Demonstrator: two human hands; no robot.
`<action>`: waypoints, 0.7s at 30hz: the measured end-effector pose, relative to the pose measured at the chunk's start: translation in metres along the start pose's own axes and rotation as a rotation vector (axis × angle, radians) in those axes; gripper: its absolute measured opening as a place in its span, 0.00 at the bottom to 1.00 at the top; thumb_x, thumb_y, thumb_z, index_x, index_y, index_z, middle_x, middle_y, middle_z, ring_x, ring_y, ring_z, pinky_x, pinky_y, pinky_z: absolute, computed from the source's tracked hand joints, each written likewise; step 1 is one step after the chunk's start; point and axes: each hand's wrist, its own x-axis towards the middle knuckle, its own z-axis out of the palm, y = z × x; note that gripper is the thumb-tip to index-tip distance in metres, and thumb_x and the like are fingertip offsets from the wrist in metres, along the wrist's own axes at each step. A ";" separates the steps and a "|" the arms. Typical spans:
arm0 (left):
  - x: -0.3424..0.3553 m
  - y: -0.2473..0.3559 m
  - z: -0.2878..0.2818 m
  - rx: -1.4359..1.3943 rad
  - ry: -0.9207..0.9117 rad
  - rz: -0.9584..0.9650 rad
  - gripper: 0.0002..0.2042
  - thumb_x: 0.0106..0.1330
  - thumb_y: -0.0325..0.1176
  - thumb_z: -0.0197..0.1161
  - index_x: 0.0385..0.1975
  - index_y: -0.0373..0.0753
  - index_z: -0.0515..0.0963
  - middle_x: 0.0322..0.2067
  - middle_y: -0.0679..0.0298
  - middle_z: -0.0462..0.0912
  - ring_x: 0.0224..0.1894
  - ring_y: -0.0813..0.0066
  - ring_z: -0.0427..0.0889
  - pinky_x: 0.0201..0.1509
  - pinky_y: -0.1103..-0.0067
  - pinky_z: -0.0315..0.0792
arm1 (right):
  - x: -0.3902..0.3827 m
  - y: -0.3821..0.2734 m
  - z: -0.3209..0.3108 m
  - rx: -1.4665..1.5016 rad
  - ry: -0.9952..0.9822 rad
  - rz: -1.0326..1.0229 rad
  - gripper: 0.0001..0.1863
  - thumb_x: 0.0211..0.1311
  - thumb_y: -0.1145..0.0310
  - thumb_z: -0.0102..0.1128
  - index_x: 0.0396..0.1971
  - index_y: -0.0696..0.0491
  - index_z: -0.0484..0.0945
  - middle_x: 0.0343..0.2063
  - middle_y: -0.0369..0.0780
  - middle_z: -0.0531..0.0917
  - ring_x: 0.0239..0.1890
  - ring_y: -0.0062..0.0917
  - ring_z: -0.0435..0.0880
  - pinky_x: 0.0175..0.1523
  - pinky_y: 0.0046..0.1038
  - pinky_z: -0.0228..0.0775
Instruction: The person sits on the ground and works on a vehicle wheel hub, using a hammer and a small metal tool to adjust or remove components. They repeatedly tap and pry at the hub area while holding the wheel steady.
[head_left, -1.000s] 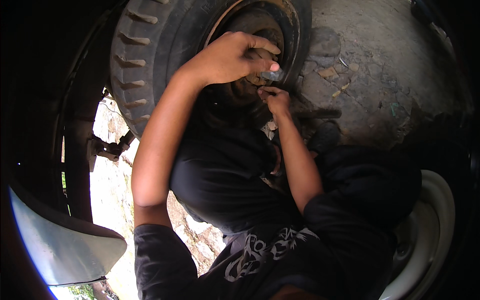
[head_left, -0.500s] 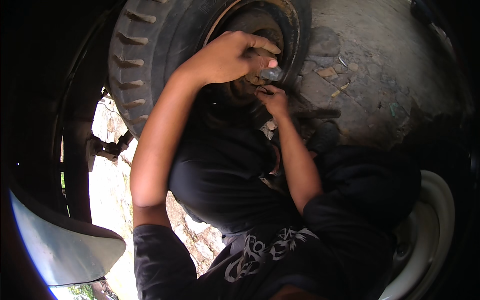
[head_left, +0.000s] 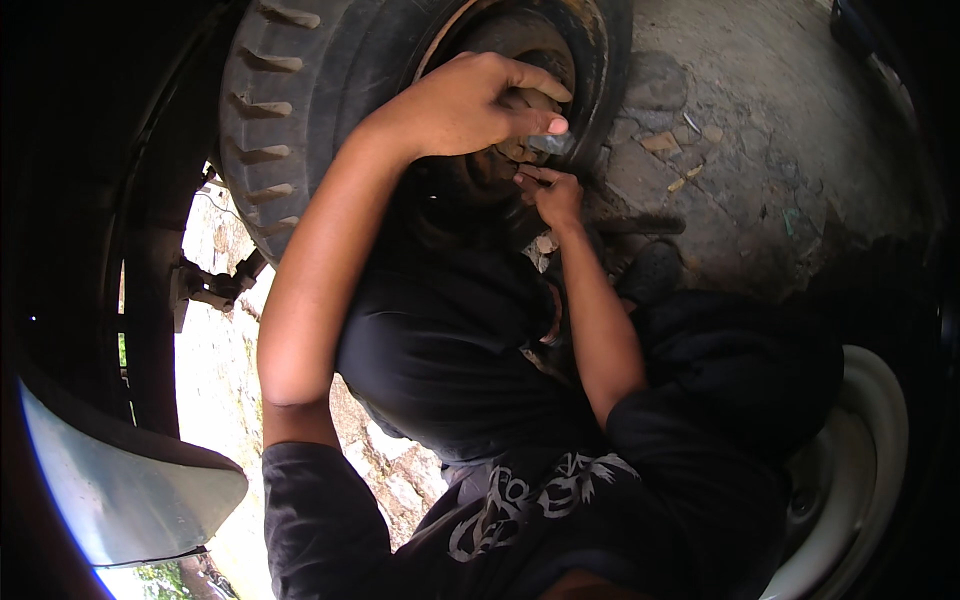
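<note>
A large black tyre (head_left: 330,110) with a chunky tread fills the upper left, around a rusty, dirty wheel hub (head_left: 505,160). My left hand (head_left: 465,105) reaches over the hub, index finger and thumb stretched out and apart; its other fingers are hidden. Just below that thumb shows a small grey-blue, shiny piece (head_left: 549,144), whose kind I cannot make out. At the hub's lower right edge, my right hand (head_left: 555,198) has its fingertips pressed together by the bolts. Whatever they hold is too small to tell.
A dark bar (head_left: 640,226) lies on the rough ground right of my right hand, near bits of debris (head_left: 660,143). A pale round rim (head_left: 870,450) is at lower right. At lower left a pale curved panel (head_left: 140,490) juts in.
The view has shifted slightly, so wheel and hands sit a little to the right. Both hands stay at the hub; the right fingers have shifted slightly.
</note>
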 end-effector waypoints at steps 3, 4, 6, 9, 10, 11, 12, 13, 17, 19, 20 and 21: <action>-0.001 0.002 -0.001 -0.007 -0.012 0.005 0.23 0.74 0.45 0.74 0.61 0.36 0.86 0.51 0.54 0.93 0.55 0.65 0.91 0.66 0.71 0.80 | -0.004 0.000 0.006 -0.051 0.149 -0.054 0.12 0.64 0.64 0.83 0.41 0.55 0.94 0.27 0.39 0.93 0.28 0.21 0.93 0.37 0.27 0.82; 0.000 0.002 0.000 -0.016 -0.014 0.007 0.23 0.74 0.45 0.74 0.62 0.35 0.86 0.51 0.53 0.93 0.55 0.65 0.91 0.66 0.71 0.80 | -0.003 0.004 0.006 -0.024 0.083 -0.039 0.12 0.64 0.65 0.82 0.42 0.56 0.93 0.26 0.39 0.93 0.28 0.21 0.93 0.37 0.27 0.82; 0.001 0.001 0.000 -0.034 -0.018 0.011 0.24 0.74 0.45 0.74 0.62 0.35 0.85 0.51 0.53 0.93 0.55 0.65 0.91 0.66 0.71 0.80 | -0.002 0.010 0.005 0.031 -0.046 -0.011 0.12 0.64 0.65 0.82 0.42 0.56 0.93 0.26 0.39 0.92 0.27 0.20 0.92 0.36 0.27 0.82; 0.000 -0.002 0.000 -0.030 -0.019 0.014 0.24 0.74 0.44 0.73 0.62 0.34 0.85 0.51 0.52 0.93 0.55 0.65 0.91 0.66 0.71 0.80 | -0.004 -0.001 0.015 0.064 0.111 -0.029 0.13 0.64 0.66 0.83 0.42 0.57 0.92 0.27 0.39 0.93 0.27 0.21 0.92 0.35 0.26 0.82; 0.000 -0.001 0.000 -0.020 -0.017 0.012 0.24 0.75 0.44 0.73 0.62 0.34 0.85 0.51 0.52 0.93 0.55 0.65 0.91 0.66 0.71 0.80 | -0.006 0.000 0.015 0.068 0.106 -0.013 0.12 0.64 0.66 0.82 0.42 0.58 0.92 0.28 0.39 0.93 0.27 0.21 0.92 0.34 0.26 0.83; 0.000 0.000 0.000 -0.009 -0.014 0.009 0.23 0.75 0.44 0.73 0.62 0.34 0.85 0.51 0.52 0.93 0.55 0.65 0.91 0.66 0.71 0.81 | -0.008 0.001 0.015 0.071 0.102 0.002 0.12 0.64 0.67 0.82 0.41 0.58 0.92 0.28 0.39 0.93 0.27 0.21 0.92 0.34 0.26 0.83; 0.000 0.002 0.000 0.002 -0.012 0.007 0.23 0.75 0.43 0.73 0.62 0.34 0.85 0.51 0.53 0.93 0.55 0.65 0.91 0.65 0.71 0.81 | -0.009 0.002 0.015 0.075 0.097 0.018 0.11 0.65 0.67 0.82 0.40 0.58 0.91 0.28 0.39 0.93 0.26 0.21 0.92 0.33 0.26 0.83; 0.000 0.003 0.000 0.003 -0.012 0.009 0.23 0.75 0.43 0.73 0.62 0.34 0.85 0.51 0.53 0.93 0.55 0.65 0.91 0.65 0.71 0.81 | -0.004 0.004 0.012 0.120 0.026 0.041 0.11 0.65 0.67 0.82 0.40 0.58 0.91 0.29 0.39 0.93 0.26 0.21 0.91 0.33 0.26 0.83; 0.000 0.003 -0.001 -0.021 -0.021 -0.007 0.22 0.75 0.43 0.73 0.62 0.34 0.85 0.50 0.53 0.93 0.54 0.65 0.92 0.65 0.70 0.81 | 0.007 0.005 0.008 0.106 0.045 0.010 0.11 0.66 0.67 0.81 0.39 0.59 0.91 0.29 0.39 0.93 0.25 0.19 0.89 0.33 0.26 0.83; 0.000 0.003 -0.001 -0.026 -0.021 -0.008 0.21 0.76 0.42 0.72 0.62 0.35 0.85 0.50 0.54 0.93 0.55 0.65 0.91 0.65 0.70 0.81 | -0.002 -0.004 0.006 0.106 0.116 -0.019 0.11 0.66 0.67 0.81 0.38 0.60 0.90 0.30 0.39 0.93 0.25 0.18 0.88 0.31 0.27 0.83; 0.001 0.003 0.000 -0.019 -0.018 0.002 0.20 0.77 0.41 0.71 0.62 0.36 0.85 0.50 0.54 0.93 0.55 0.65 0.91 0.65 0.71 0.81 | 0.001 0.001 0.005 0.108 0.041 -0.007 0.11 0.66 0.67 0.81 0.38 0.60 0.91 0.29 0.39 0.93 0.25 0.18 0.88 0.31 0.27 0.83; 0.003 0.003 0.001 -0.012 -0.016 0.013 0.19 0.77 0.40 0.70 0.62 0.37 0.86 0.51 0.55 0.93 0.56 0.65 0.91 0.65 0.71 0.80 | 0.006 0.009 0.004 0.109 -0.034 0.006 0.10 0.66 0.68 0.81 0.38 0.59 0.91 0.29 0.39 0.92 0.24 0.18 0.88 0.31 0.27 0.83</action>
